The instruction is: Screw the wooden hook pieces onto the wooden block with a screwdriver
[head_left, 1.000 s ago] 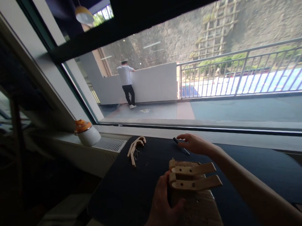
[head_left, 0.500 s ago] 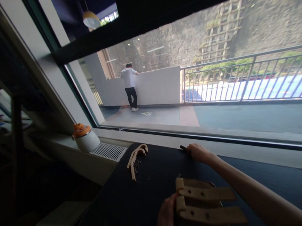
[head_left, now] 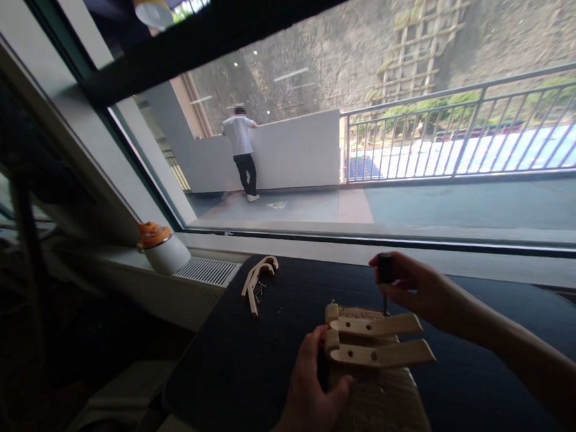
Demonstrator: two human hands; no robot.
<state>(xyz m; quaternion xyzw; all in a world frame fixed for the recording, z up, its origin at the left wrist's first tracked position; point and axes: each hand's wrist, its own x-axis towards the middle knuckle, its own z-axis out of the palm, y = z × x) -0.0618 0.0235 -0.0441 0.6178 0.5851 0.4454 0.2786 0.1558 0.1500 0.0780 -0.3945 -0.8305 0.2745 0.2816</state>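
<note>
In the lower middle, a wooden board (head_left: 384,396) carries two pale wooden hooks, an upper one (head_left: 381,326) and a lower one (head_left: 394,354), lying side by side with dark screw holes in them. My left hand (head_left: 309,387) grips the board's left edge, with its thumb over the top. My right hand (head_left: 415,287) holds a screwdriver (head_left: 384,268) by its black handle. The thin shaft points down near the upper hook; whether its tip touches is hidden. Loose curved wooden hooks (head_left: 253,294) lie farther left, beside several small screws (head_left: 259,292).
The dark table (head_left: 228,365) stands against a window sill (head_left: 289,244). A white jug with an orange lid (head_left: 163,247) sits at left beside a vent grille (head_left: 208,272). Beyond the glass, a person (head_left: 240,148) leans on a low wall near a railing.
My right hand has lifted the screwdriver from the table's far edge and brought it upright over the board. The board appears farther up in view, with more of my left hand showing.
</note>
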